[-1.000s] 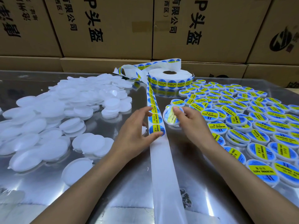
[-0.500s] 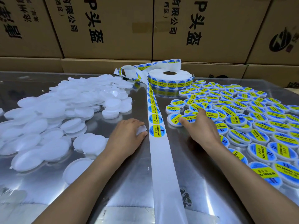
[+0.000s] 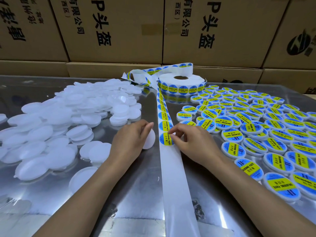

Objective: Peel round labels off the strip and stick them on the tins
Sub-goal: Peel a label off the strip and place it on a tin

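A white backing strip (image 3: 172, 165) runs down the middle of the table from a label roll (image 3: 181, 85). Round blue and yellow labels sit on its upper part. My right hand (image 3: 191, 142) pinches the edge of the lowest label (image 3: 165, 140) on the strip. My left hand (image 3: 131, 141) grips a plain white round tin (image 3: 150, 139) just left of the strip. A pile of unlabelled white tins (image 3: 59, 120) lies to the left. Labelled tins (image 3: 256, 127) cover the right side.
Stacked cardboard boxes (image 3: 119, 31) form a wall behind the shiny metal table (image 3: 119, 194). The peeled bare strip hangs over the near edge. One white tin (image 3: 83, 177) lies alone near my left forearm.
My right hand left the labelled tin among the others and came back to the strip, now pinching the lowest label. My left hand picked up a plain white tin beside the strip.
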